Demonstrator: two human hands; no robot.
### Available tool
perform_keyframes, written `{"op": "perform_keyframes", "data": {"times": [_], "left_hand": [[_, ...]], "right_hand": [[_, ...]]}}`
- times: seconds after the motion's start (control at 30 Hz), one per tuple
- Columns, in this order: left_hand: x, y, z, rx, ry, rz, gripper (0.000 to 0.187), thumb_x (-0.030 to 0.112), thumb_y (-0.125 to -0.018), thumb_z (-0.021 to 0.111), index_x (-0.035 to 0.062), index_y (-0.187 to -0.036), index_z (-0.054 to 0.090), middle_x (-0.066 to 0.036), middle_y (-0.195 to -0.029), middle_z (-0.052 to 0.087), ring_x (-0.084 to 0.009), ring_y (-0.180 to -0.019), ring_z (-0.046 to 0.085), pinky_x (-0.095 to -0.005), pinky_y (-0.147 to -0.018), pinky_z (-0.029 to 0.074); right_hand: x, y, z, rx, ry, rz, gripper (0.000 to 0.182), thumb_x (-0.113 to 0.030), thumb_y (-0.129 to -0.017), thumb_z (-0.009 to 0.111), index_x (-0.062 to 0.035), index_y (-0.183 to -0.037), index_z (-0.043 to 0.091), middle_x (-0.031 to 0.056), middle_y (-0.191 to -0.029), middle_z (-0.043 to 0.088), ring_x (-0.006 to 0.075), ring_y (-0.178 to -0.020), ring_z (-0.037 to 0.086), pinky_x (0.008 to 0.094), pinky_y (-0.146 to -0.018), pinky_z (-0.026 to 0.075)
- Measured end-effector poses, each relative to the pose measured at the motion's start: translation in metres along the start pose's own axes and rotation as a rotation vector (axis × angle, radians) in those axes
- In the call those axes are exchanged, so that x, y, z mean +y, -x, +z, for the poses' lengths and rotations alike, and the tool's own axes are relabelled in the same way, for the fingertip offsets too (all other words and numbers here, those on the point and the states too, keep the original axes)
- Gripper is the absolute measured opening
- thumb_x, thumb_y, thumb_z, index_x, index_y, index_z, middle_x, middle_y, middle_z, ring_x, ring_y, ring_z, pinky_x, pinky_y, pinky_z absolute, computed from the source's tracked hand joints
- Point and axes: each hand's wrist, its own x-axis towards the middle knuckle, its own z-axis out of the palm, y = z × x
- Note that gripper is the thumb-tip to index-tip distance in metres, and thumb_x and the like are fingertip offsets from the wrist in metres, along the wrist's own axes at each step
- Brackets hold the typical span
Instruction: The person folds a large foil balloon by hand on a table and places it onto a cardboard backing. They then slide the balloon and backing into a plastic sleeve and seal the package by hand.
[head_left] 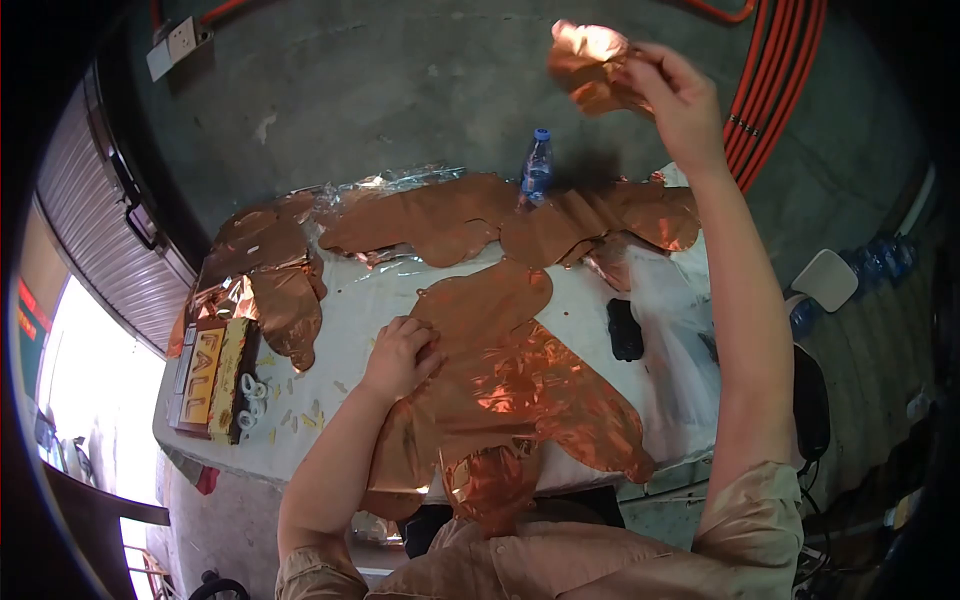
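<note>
A large flat foil balloon, copper-coloured with rounded lobes, lies across the middle of the table and hangs over its front edge. My left hand rests at its left side, fingers curled in against the foil. High above the table's back right, my right hand is closed on a crumpled piece of copper foil. That piece is lifted well clear of the table, and most of its shape is folded up. More flat copper foil pieces lie along the back, and others are stacked at the left.
A box lettered FALL stands at the left beside white rings and small yellow scraps. A blue-capped bottle stands at the back. A black object and clear plastic lie right. Orange pipes run along the wall.
</note>
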Motion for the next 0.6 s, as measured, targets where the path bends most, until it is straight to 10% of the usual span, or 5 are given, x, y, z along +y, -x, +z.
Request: {"op": "perform_keyframes", "data": {"times": [0.6], "left_hand": [[-0.010,-0.008,0.008,-0.181,0.185,-0.108,0.039,0.016,-0.087,0.058,0.0080,-0.126,0.054,-0.009,-0.124,0.057,-0.0239,-0.113,0.054,-0.0345,-0.095,0.043]], "right_hand": [[-0.046,0.277,0.063,-0.752,0.352,0.048,0.028,0.000,-0.077,0.062,-0.0045,-0.103,0.066,0.0110,-0.109,0.067,0.0285,-0.095,0.066,0.0359,-0.079,0.055]]}}
